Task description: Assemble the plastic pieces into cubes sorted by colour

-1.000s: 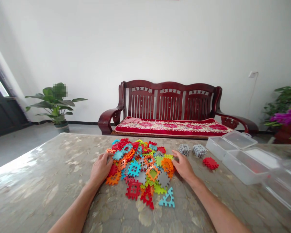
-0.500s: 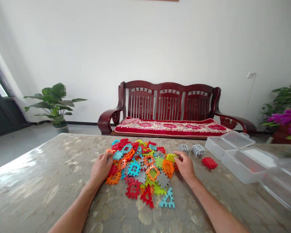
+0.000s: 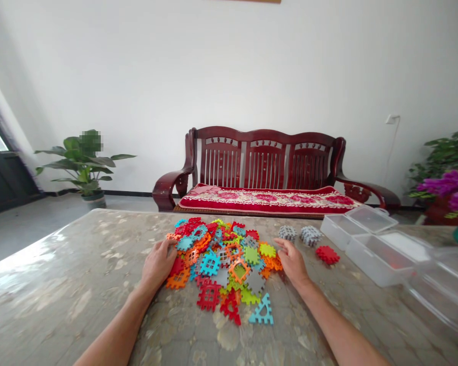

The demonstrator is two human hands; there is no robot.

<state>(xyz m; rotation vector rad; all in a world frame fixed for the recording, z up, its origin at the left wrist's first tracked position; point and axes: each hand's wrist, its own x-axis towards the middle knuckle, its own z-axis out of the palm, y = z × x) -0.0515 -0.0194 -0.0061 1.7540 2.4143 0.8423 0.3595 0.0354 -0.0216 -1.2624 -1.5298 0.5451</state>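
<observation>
Where the two hands meet the desk (image 3: 80, 264) at the lower middle of the frame, a heap of flat plastic tiles (image 3: 223, 262) lies spread between them, red, orange, blue, green and grey pieces with notched edges overlapping one another. The left hand (image 3: 158, 264) rests palm down at the left edge of the heap, its fingers (image 3: 167, 247) loosely curled and touching the orange and red pieces there, gripping nothing that can be seen. The right hand (image 3: 293, 263) lies at the right edge of the heap, fingers spread flat and relaxed, its fingertips against the orange tiles beside a green one; it holds nothing either. A blue triangle tile (image 3: 262, 312) lies at the near edge of the heap, just right of a red square tile (image 3: 208, 296). Just beyond the right hand, toward the right of the frame, two small stacks of grey tiles (image 3: 301, 234) stand side by side, and a small red stack (image 3: 327, 254) lies near them, apart from the heap. Further right, clear plastic boxes (image 3: 381, 254) sit open on the desk, running to the lower right corner. Behind the desk, in the middle of the frame, stands a dark red wooden bench (image 3: 267, 168) with a red flowered cushion (image 3: 267, 199) against a white wall. A potted plant (image 3: 84, 165) stands on the floor at the left, and purple flowers (image 3: 452, 184) with green leaves show at the right edge.
</observation>
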